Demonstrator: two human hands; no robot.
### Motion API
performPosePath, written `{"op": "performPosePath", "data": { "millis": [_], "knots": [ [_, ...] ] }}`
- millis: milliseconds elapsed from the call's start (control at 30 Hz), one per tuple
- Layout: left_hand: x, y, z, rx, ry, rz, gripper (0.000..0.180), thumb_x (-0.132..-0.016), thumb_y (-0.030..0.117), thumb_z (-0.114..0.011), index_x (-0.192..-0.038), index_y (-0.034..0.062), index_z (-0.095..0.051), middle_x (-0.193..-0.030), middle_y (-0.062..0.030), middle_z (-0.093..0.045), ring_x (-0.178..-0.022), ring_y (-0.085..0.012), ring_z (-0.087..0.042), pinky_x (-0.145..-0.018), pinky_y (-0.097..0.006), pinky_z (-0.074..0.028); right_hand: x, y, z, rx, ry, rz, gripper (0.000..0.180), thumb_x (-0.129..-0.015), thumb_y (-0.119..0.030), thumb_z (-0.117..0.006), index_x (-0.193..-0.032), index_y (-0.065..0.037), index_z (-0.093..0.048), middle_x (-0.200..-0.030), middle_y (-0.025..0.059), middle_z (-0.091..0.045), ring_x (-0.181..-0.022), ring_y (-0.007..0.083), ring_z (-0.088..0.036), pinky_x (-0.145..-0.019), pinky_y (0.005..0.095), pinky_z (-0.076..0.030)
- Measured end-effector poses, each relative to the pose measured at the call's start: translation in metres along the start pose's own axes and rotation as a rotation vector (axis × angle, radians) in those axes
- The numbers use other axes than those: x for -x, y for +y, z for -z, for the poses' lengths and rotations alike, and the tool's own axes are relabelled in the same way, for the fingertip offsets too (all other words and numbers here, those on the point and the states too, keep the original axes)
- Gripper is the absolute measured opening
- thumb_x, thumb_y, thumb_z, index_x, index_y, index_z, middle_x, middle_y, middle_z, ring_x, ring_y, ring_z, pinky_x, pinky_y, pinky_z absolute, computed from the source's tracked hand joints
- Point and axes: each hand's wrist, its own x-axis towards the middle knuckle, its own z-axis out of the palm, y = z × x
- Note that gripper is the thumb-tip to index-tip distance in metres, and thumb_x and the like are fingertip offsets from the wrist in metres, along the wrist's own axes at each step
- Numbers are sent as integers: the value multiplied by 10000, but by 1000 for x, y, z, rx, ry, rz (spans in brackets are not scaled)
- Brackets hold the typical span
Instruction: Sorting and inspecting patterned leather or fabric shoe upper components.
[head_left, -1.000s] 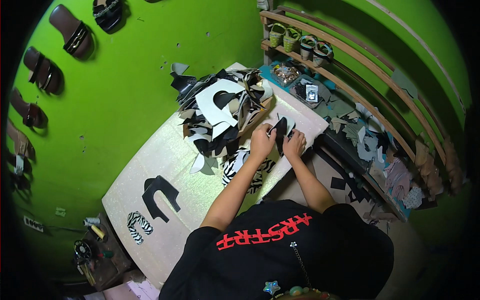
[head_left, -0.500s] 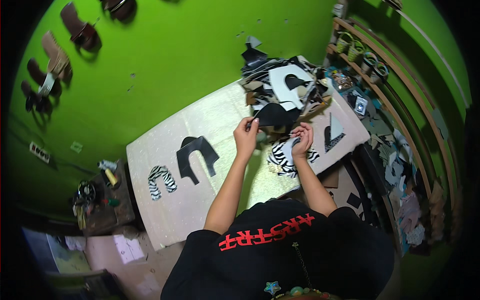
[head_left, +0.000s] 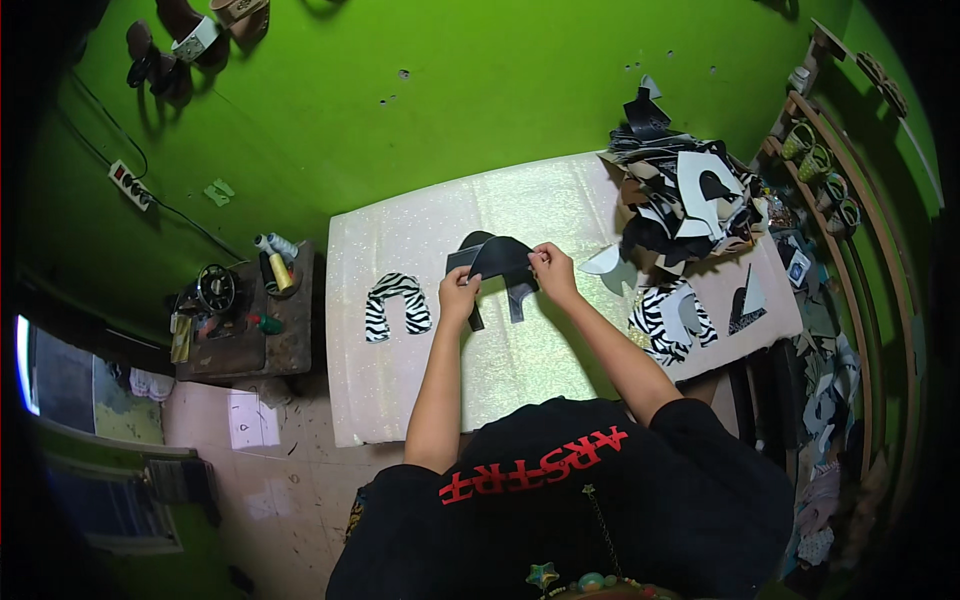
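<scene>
Both my hands hold a black U-shaped cut-out piece (head_left: 500, 262) over the pale glittery worktable (head_left: 520, 360). My left hand (head_left: 458, 295) grips its left edge and my right hand (head_left: 552, 270) pinches its right edge. Under it lies another black U-shaped piece (head_left: 478, 312) flat on the table. To the left of my hands lies a zebra-striped U-shaped piece (head_left: 395, 305). More zebra-striped pieces (head_left: 672, 318) lie right of my right forearm.
A heap of black and white cut pieces (head_left: 690, 195) fills the table's far right corner. A small wooden stand (head_left: 245, 315) with thread spools and tools is left of the table. Shelves (head_left: 850, 220) with shoes run along the right. Sandals hang on the green wall (head_left: 400, 90).
My hands have carried the black piece from the heap side leftward, and it is now over the other black piece on the table. My head has turned left, shifting the whole view.
</scene>
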Motion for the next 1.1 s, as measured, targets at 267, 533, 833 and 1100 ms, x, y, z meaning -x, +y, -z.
{"op": "performPosePath", "data": {
  "millis": [267, 533, 833, 1100],
  "knots": [
    [-45, -37, 24, -9, 91, 43, 260, -757, 1, -600, -1012, -29, -556, -737, -54, -614, -593, -101, -559, -515, -204, -424, -36, 11, -44, 325, 30, 75, 196, -752, -122, -635, -899, -15, -562, -676, 138, -589, -638, 276, -591, -607, 350, -457],
    [-70, -57, 22, -226, 215, 18, 176, -732, 35, -641, -902, -4, -612, -717, -68, -638, -612, -110, -579, -571, -236, -457, -55, 22, -66, 455, 47, 17, 216, -740, -132, -643, -879, -19, -524, -737, 155, -591, -716, 316, -583, -641, 376, -449],
    [-68, -67, 20, -343, 288, 7, 199, -696, 83, -679, -872, 20, -610, -740, -105, -624, -665, -225, -602, -622, -310, -462, -50, 34, -78, 530, 144, 144, 186, -696, -122, -661, -805, -16, -554, -813, 147, -517, -818, 329, -513, -704, 399, -427],
    [-50, -47, 9, -596, 206, -240, 159, -763, 17, -545, -910, 35, -602, -953, -128, -537, -834, -301, -527, -731, -362, -434, -46, 34, -74, 614, 38, 183, 102, -747, -111, -597, -810, -33, -618, -837, 128, -510, -825, 300, -516, -710, 378, -445]
  ]
}}
